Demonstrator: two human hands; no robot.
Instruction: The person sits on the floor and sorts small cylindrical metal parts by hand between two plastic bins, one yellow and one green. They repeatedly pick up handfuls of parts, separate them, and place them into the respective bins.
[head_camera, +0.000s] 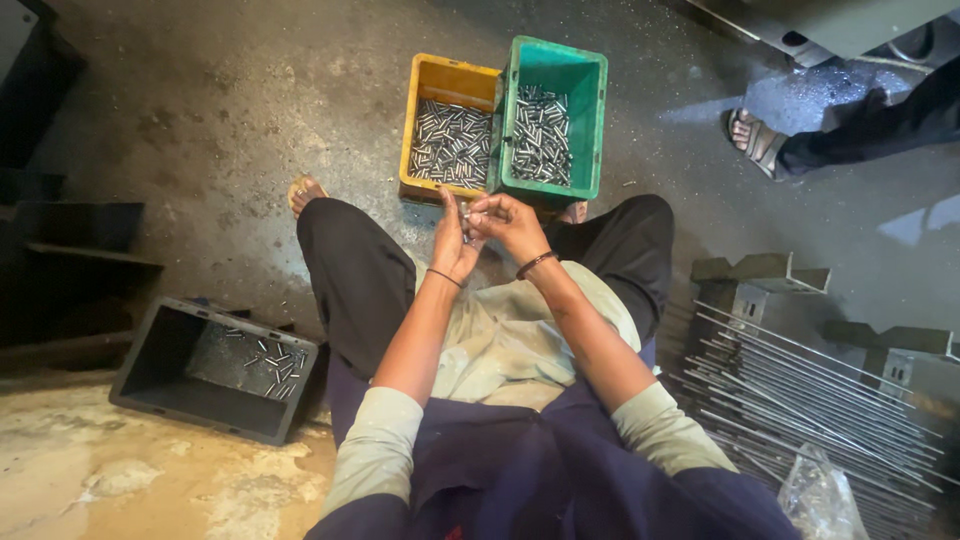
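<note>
A small metal pin, or perhaps a few of them, sits between your two hands at the centre of the frame, just below the near edges of the two crates; it is too small to count or make out in detail. Your left hand is raised with its fingers pointing up and pinched on the pin from the left. Your right hand meets it from the right, fingers curled and closed on the same small metal piece, so the fingertips of both hands touch. You wear a thin dark band on the left wrist and a dark bangle on the right.

Just above your hands, at the top centre of the frame, a yellow crate and a green crate stand side by side on the floor, touching, each with a layer of short silvery metal pins in it. You sit on the floor with knees spread, the crates between your feet.

At the lower left a black crate lies beside your left leg, with only a few pins in its right corner. At the lower right a stack of long thin metal rods rests on angle-iron supports, with a clear plastic bag lying on them. In the upper right corner another person's sandalled foot shows, well apart from you.
</note>
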